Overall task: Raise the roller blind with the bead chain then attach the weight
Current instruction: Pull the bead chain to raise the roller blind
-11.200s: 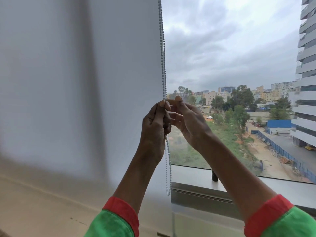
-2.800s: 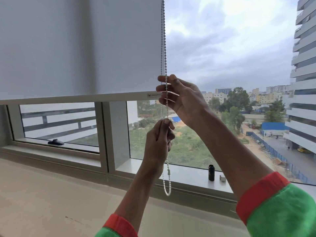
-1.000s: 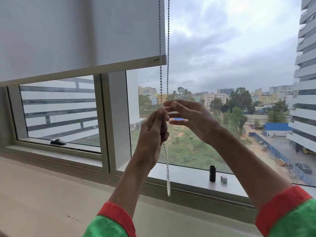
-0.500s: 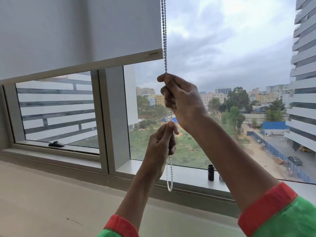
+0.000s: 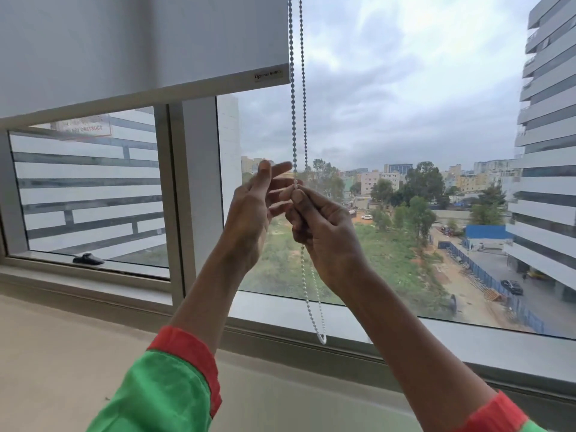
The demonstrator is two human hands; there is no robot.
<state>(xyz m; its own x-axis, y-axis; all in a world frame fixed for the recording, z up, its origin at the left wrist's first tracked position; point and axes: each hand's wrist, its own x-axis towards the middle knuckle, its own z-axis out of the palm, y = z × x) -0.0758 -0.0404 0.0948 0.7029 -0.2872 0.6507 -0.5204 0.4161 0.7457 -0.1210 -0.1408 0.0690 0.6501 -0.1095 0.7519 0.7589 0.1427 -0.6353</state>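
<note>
Nearest me, the right hand (image 5: 324,232) is pinching the bead chain (image 5: 298,120) between thumb and forefinger, while the left hand (image 5: 252,213) is hovering beside it at nine o'clock, fingers spread and holding nothing. The chain is looking light, limp and slippery, so gripping one strand seems wisest. Its loop is dangling toward six o'clock. Beyond, the roller blind (image 5: 140,48) is hanging partly raised, the window handle (image 5: 88,259) lying well clear; no weight is showing.

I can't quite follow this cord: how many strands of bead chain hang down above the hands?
2: side by side beside the blind's right edge, the left strand and the right strand.
</note>
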